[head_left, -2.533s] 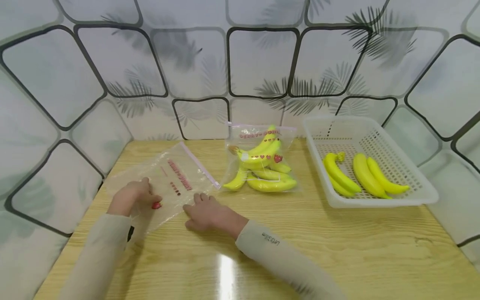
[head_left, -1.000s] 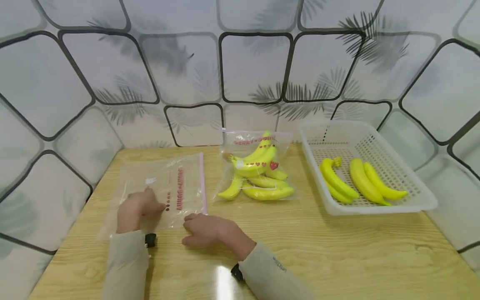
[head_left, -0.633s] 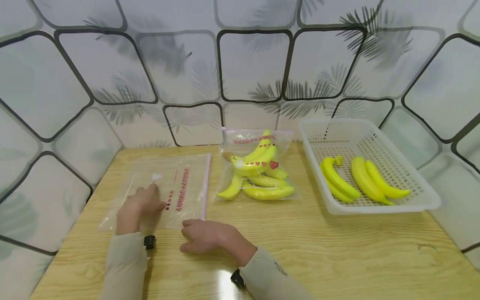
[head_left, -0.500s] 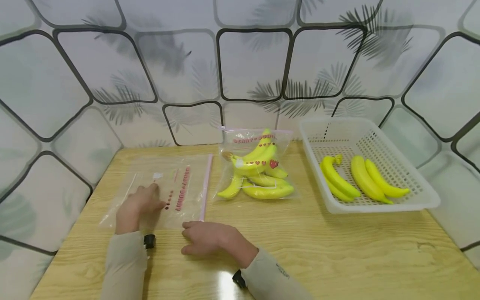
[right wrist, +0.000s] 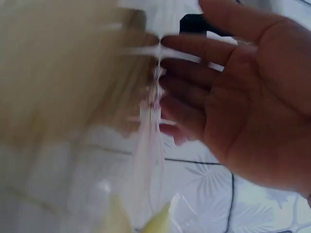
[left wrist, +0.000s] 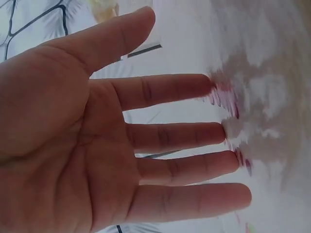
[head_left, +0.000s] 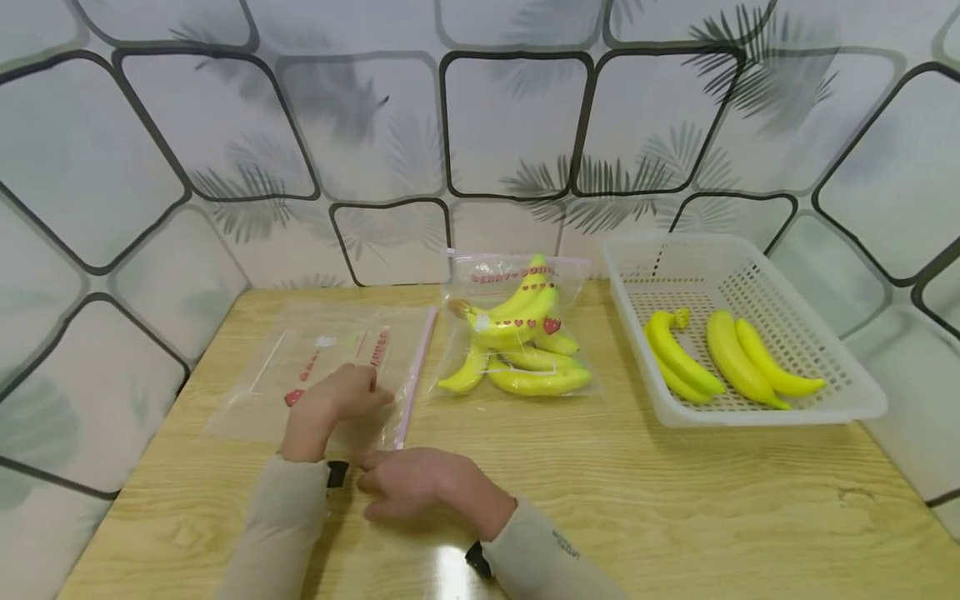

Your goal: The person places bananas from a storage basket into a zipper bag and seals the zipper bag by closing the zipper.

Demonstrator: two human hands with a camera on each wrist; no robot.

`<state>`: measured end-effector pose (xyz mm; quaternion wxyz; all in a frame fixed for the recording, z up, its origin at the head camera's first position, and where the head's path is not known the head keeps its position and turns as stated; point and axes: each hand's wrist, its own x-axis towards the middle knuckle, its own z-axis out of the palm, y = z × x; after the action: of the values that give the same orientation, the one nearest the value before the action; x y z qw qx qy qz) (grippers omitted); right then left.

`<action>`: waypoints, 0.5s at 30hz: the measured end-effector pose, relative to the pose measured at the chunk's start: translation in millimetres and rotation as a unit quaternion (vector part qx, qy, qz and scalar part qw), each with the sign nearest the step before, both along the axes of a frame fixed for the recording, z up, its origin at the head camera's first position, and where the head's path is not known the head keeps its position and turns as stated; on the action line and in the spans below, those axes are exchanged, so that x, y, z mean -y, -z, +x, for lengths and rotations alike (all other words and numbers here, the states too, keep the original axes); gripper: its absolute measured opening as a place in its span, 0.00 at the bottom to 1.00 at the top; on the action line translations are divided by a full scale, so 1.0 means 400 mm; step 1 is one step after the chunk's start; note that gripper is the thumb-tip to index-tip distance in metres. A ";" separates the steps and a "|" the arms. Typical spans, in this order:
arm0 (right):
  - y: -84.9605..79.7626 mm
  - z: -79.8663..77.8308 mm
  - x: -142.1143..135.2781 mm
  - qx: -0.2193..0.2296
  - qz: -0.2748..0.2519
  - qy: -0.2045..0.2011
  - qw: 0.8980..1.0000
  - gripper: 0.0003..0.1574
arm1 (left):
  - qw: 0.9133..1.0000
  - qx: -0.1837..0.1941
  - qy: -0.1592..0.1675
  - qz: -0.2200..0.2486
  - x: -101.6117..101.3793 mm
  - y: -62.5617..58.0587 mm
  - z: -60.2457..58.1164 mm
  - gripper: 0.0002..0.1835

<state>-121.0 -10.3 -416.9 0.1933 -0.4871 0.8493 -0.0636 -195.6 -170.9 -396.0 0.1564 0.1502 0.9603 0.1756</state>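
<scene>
A flat clear zip bag (head_left: 258, 383) with red print and a pink zip strip (head_left: 418, 367) lies on the left of the table. My left hand (head_left: 339, 404) is over its right half. In the left wrist view its fingers (left wrist: 170, 136) are spread and straight, their tips at the bag's red print. By the zip strip's near corner is my right hand (head_left: 416, 485), its fingertips at or beside that corner. In the right wrist view the fingers (right wrist: 187, 90) are nearly straight, touching the table, with the zip's white end (right wrist: 150, 115) beside them.
Behind the hands, a filled zip bag (head_left: 517, 367) holds several bananas, upright near the back wall (head_left: 517, 125). To the right stands a white perforated basket (head_left: 825, 358) with several bananas (head_left: 738, 358). Wooden table (head_left: 637, 500) spreads in front.
The flat bag has been turned so its zip strip faces right, and has shifted slightly right. My left hand has just moved right across it; my right hand has come slightly nearer me.
</scene>
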 end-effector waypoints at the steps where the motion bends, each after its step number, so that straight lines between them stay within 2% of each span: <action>1: -0.004 0.002 -0.006 0.000 0.000 -0.015 1.000 0.17 | 1.000 -0.001 -0.002 -0.007 -0.006 0.003 -0.001 0.15; 3: -0.016 0.004 -0.022 0.017 0.004 -0.028 0.999 0.14 | 1.000 0.006 -0.021 -0.019 -0.013 0.007 -0.002 0.17; 5: -0.032 0.005 -0.044 0.033 0.004 -0.023 0.999 0.13 | 0.999 0.009 -0.038 -0.030 -0.022 0.013 -0.001 0.20; 9: -0.071 -0.005 -0.089 0.064 -0.001 0.043 0.997 0.20 | 0.996 -0.002 -0.062 -0.058 -0.049 0.026 0.005 0.32; 12: -0.088 -0.019 -0.118 0.071 -0.006 0.088 0.994 0.25 | 0.994 -0.008 -0.073 -0.076 -0.067 0.038 0.007 0.33; 15: -0.092 -0.035 -0.145 0.083 -0.012 0.132 0.988 0.25 | 0.994 -0.005 -0.078 -0.082 -0.078 0.045 0.008 0.28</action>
<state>-135.0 47.9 -380.0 0.2473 -0.3661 0.8863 -0.1392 -192.5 -139.5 -414.1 0.1491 0.0623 0.9811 0.1068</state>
